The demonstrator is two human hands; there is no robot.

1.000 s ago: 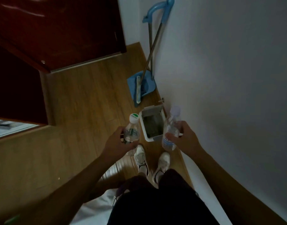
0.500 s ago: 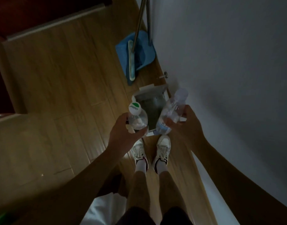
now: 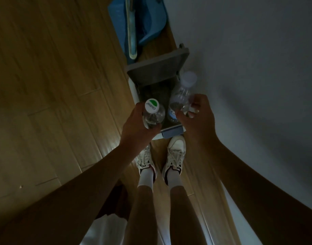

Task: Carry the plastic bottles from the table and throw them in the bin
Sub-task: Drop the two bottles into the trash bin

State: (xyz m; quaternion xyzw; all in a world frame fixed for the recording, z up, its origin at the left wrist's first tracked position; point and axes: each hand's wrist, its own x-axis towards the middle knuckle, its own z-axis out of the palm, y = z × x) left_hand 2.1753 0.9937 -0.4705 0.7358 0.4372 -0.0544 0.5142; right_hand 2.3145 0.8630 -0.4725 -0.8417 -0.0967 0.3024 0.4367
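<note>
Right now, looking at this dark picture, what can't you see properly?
All from the head view:
- Inside of the open grey-lidded bin: too dark, and partly covered by both bottles.
- Lower half of the clear plastic bottle with the green-and-white cap: wrapped by the left hand.
- Label on the clear plastic bottle with the pale cap: blurred, partly behind the right hand.
- Blue dustpan and brush: handles cut off by the top edge.
</note>
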